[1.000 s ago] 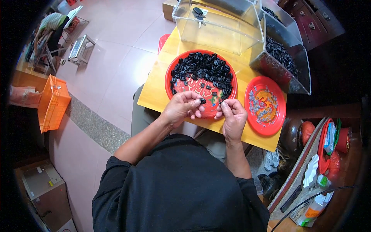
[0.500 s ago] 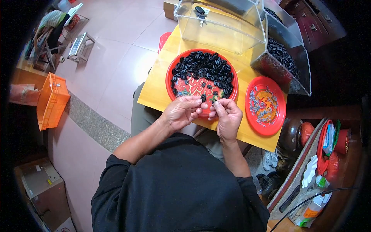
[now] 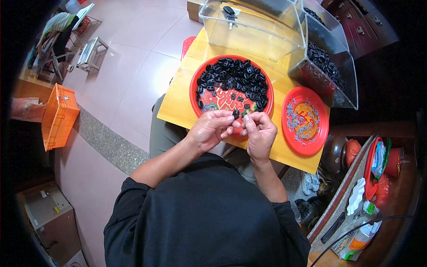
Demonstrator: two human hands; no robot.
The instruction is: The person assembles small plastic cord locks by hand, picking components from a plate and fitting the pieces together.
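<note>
Between the thumb and fingers of my left hand [image 3: 209,130] is an oval black key fob shell [image 3: 235,115] with small openings, held over the near rim of a red basin [image 3: 194,95]. Close beside it, my right hand [image 3: 260,135] pinches a small dark piece [image 3: 244,115], mostly covered by the fingertips. The two hands nearly meet. A heap of black key fob shells [image 3: 231,73] fills the far side of the basin, and a few small black pieces [image 3: 240,99] lie scattered on its patterned bottom.
On the yellow table [image 3: 178,104] a red plate [image 3: 288,138] holds many small grey slivers. A transparent box [image 3: 253,40] stands behind, with a key [image 3: 230,17] on it. Another clear bin [image 3: 349,89] holds black parts. An orange crate [image 3: 60,118] is at left.
Both hands have shifted very slightly, and the key fob shell in the left fingers has turned a little. The right fingertips have come closer to it.
</note>
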